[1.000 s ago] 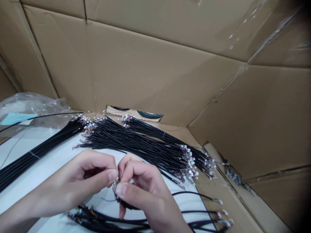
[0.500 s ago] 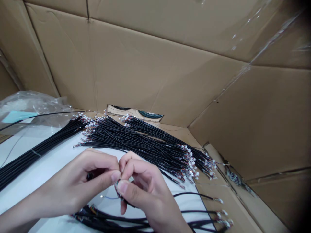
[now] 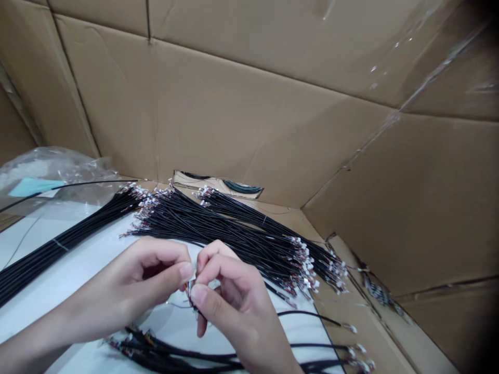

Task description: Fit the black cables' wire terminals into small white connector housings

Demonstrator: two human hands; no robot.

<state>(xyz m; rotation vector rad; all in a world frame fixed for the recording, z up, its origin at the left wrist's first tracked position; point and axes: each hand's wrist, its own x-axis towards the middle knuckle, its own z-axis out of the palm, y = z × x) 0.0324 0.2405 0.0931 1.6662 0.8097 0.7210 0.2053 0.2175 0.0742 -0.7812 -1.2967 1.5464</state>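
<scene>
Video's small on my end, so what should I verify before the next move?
1. Right hand pinching the black cable end: ok.
2. Left hand gripping that same end: cannot tell, its fingertips are hidden.
3. Coloured wires at that end separated: cannot tell, too small.
4. Thin blue wire clear of the main cable bundle: ok.
5. Bundle's white connectors clear of both hands: ok.
6. Lower cables free of the right wrist: cannot tell, it overlaps them in view.

wiring workshop: cable bundles (image 3: 218, 228), cardboard box (image 3: 234, 119)
</scene>
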